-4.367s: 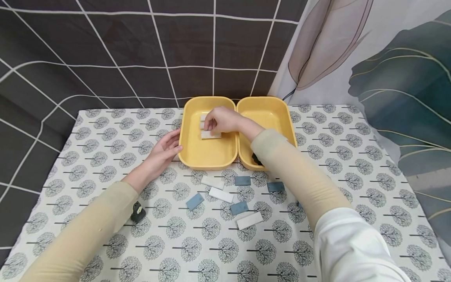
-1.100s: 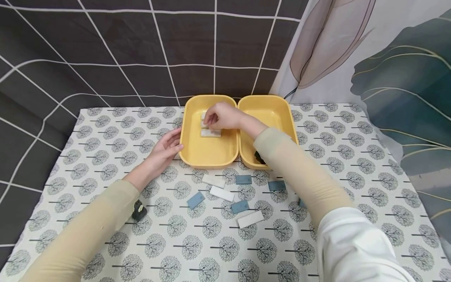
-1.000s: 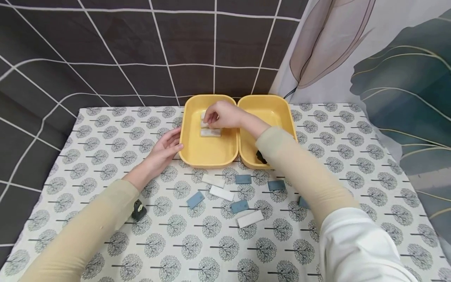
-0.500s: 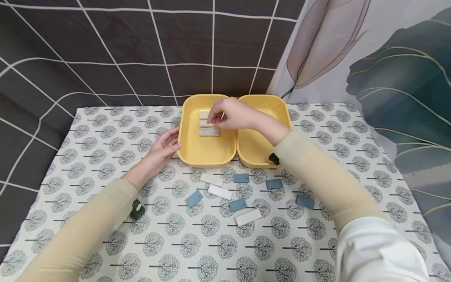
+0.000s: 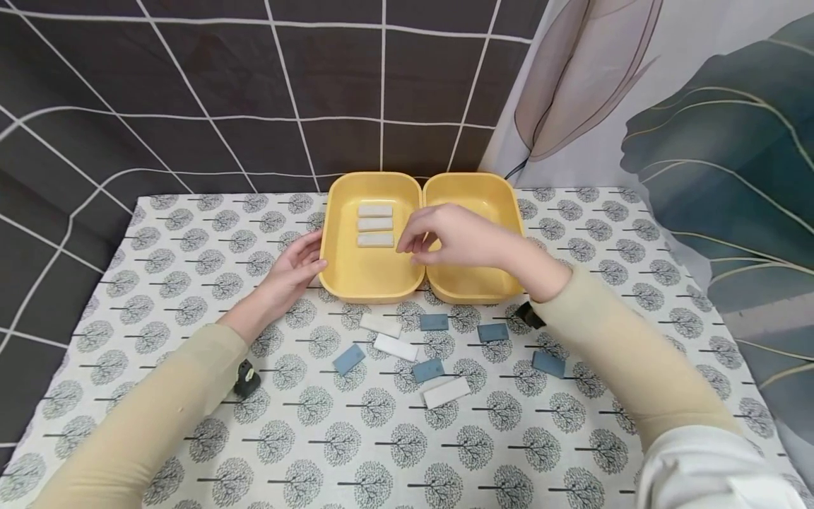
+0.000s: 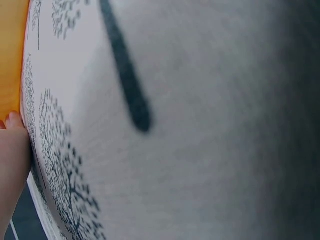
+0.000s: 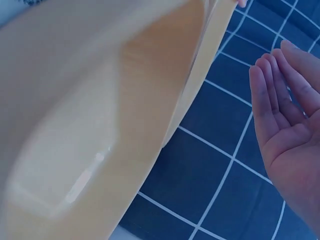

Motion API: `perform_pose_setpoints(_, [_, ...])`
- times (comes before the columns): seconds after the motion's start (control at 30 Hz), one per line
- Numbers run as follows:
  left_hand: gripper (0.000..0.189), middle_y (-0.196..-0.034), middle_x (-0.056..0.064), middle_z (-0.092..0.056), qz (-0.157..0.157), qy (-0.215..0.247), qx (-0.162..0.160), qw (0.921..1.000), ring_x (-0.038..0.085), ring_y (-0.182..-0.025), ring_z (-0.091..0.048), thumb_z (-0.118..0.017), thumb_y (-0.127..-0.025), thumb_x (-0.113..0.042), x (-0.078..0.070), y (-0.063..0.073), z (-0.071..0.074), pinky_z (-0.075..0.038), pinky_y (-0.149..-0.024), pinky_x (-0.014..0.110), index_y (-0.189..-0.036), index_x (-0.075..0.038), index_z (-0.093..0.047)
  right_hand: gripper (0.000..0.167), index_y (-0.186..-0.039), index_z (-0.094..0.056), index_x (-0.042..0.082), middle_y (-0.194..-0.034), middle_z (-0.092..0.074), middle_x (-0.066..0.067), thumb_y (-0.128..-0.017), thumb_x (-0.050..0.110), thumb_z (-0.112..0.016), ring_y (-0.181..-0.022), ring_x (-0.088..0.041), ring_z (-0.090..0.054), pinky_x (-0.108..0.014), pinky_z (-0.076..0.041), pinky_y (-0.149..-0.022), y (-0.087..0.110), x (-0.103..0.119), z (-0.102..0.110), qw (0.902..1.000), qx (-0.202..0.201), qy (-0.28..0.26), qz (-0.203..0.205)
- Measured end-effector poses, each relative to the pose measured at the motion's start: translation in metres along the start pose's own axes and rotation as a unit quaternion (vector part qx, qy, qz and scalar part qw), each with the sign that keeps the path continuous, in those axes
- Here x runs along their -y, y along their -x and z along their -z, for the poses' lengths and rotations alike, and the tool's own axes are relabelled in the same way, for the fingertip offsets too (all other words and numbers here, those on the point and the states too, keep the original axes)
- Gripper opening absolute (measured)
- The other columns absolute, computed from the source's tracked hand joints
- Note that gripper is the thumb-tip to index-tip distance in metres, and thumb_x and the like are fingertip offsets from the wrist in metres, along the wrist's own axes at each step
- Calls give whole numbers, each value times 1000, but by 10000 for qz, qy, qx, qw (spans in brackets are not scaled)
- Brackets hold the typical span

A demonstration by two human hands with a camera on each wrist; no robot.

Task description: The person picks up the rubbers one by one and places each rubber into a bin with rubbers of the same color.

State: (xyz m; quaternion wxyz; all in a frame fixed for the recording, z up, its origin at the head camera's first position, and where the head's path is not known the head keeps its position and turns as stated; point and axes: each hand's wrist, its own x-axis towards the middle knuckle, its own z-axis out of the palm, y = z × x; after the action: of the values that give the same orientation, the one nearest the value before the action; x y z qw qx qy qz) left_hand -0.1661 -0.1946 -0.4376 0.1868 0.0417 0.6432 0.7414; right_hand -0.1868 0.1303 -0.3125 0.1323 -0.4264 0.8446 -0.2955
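Observation:
My left hand (image 5: 294,272) touches the outer left wall of the left yellow bin (image 5: 375,288), its fingers fairly straight and the thumb at the rim. In the left wrist view, its fingertips (image 6: 15,120) meet the yellow wall. Three pale rectangular blocks (image 5: 375,241) lie inside that bin in a column, one behind the other. Over the rims where the two bins meet hovers my right hand (image 5: 454,237), fingers loosely bent and holding nothing. The right wrist view shows that bare palm (image 7: 292,135) beside a bin wall.
The right yellow bin (image 5: 486,286) stands against the left one. In front of both lie three pale blocks, such as a white one (image 5: 396,347), and several blue blocks, one (image 5: 548,363) farther right. A tree-patterned cloth (image 5: 356,452) covers the table; a dark gridded curtain (image 5: 331,78) hangs behind.
My right hand has let go of the front pale block and moved right, out over the bins' shared edge, uncovering all three blocks. The left hand has stayed at the bin.

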Motion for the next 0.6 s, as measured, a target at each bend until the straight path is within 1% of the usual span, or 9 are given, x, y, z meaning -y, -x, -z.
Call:
perform_pose_setpoints(0.13, [72, -171, 22, -24, -5, 22, 8, 10000, 6, -133, -50, -52, -103, 4, 0, 0, 0, -40, -125, 21, -167, 0, -19, 19, -110, -79, 4, -109, -78, -8, -91, 0, -78, -97, -18, -72, -32, -65, -94, 16, 8, -6, 9999, -40, -99, -65])
perform_pose_setpoints(0.23, [72, -172, 22, -24, 6, 47, 8, 10000, 6, -133, -50, -53, -104, 4, 0, 0, 1, -39, -127, 22, -167, 0, -19, 20, -110, -79, 5, -110, -78, -7, -90, 0, -79, -98, -16, -73, -31, -65, -95, 26, 12, -12, 9998, -98, -166, -66])
perform_pose_setpoints(0.4, [72, -172, 22, -24, 13, 17, 9, 10000, 6, -134, -49, -54, -103, 3, 0, 0, 0, -38, -128, 23, -167, 0, -19, 20, -109, -80, 7, -109, -78, -6, -89, 3, -82, -97, -14, -73, -27, -65, -92, 40, 17, -22, 9997, -132, -182, 84])
perform_pose_setpoints(0.6, [71, -171, 22, -25, -12, -5, 17, 10000, 7, -134, -49, -53, -103, 3, 0, 0, 0, -38, -128, 24, -167, 0, -20, 23, -110, -80, 8, -108, -78, -4, -88, 3, -83, -96, -15, -74, -23, -65, -89, 55, 19, -36, 9991, -16, -363, 209])
